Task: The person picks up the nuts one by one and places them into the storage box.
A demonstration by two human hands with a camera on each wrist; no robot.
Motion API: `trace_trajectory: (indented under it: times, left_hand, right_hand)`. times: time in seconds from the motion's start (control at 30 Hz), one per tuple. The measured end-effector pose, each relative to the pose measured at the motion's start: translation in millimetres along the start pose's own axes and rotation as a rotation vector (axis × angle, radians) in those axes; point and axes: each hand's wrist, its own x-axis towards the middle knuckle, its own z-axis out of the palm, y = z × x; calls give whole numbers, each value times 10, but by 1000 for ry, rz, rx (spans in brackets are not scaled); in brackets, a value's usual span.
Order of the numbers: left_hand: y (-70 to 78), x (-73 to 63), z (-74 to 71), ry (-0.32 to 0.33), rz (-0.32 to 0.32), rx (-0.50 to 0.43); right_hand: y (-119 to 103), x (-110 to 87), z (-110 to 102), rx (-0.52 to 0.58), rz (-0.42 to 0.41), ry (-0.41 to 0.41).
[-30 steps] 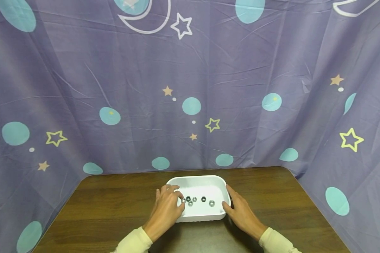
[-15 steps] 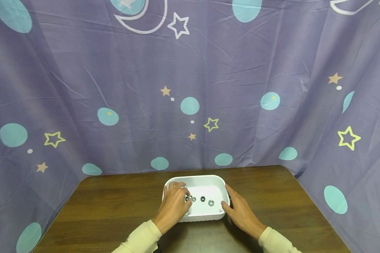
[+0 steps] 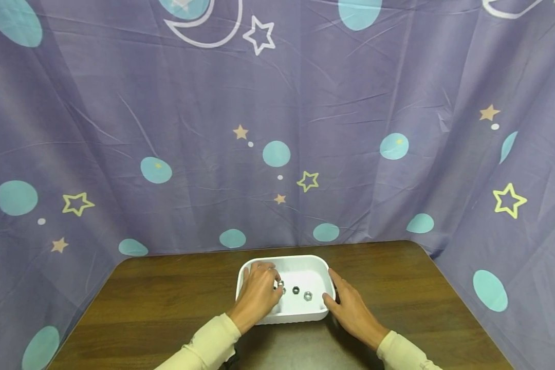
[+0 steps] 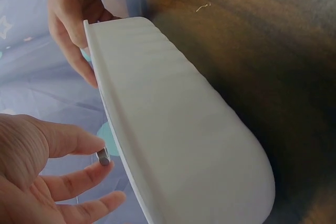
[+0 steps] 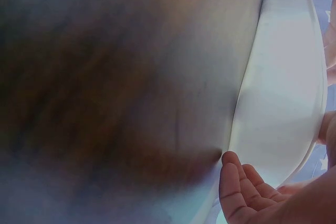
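Note:
A white tray [image 3: 300, 317] lies on the table, with several hex nuts inside. Between thumb and forefinger my left hand [image 3: 259, 290] pinches a silver nut [image 4: 103, 156], held above the tray's left half; its other fingers are spread. Just below the pinch lies another silver nut [image 3: 284, 291], beside a dark nut [image 3: 275, 288] partly covered by the hand. Farther right are a second dark nut [image 3: 296, 290] and a larger silver nut [image 3: 308, 296]. At the right end, my right hand [image 3: 351, 308] grips the tray, thumb over the rim and fingers along the outer wall.
The brown wooden table [image 3: 166, 308] extends on both sides of the tray. A purple curtain [image 3: 203, 205] with stars and dots hangs behind it and at the sides.
My left hand has moved right and slightly away from me over the tray, a nut in its pinch. The right hand keeps its hold on the tray's end.

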Motion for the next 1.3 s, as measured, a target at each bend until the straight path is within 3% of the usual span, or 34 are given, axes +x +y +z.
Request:
trace_trajectory:
  times: [0.13, 0.23, 0.37, 0.43, 0.57, 0.63, 0.8, 1.0, 1.13, 1.3]
  left_hand:
    - [-30, 30, 57, 0, 16, -35]
    - [-154, 39, 254, 17, 33, -64]
    - [-393, 57, 625, 43, 43, -65]
    - [-445, 70, 714, 43, 43, -66]
    - [-212, 95, 412, -24, 50, -34]
    - [-178, 112, 378, -44, 60, -19]
    - [-298, 149, 589, -30, 89, -12]
    - [10, 185, 200, -112, 65, -9]
    - [47, 213, 185, -142, 57, 10]
    - [-13, 228, 323, -94, 120, 11]
  right_hand:
    - [6, -2, -2, -4, -2, 1]
    - [14, -2, 0, -6, -4, 3]
    - [24, -2, 7, -7, -10, 3]
    - [27, -3, 10, -8, -12, 1]
    - [30, -2, 10, -13, -13, 2]
    - [29, -1, 8, -13, -13, 5]
    - [22, -1, 1, -12, -9, 8]
    - [13, 6, 2, -6, -8, 7]
    - [6, 6, 0, -4, -9, 6]
    - [-3, -7, -16, -6, -23, 13]
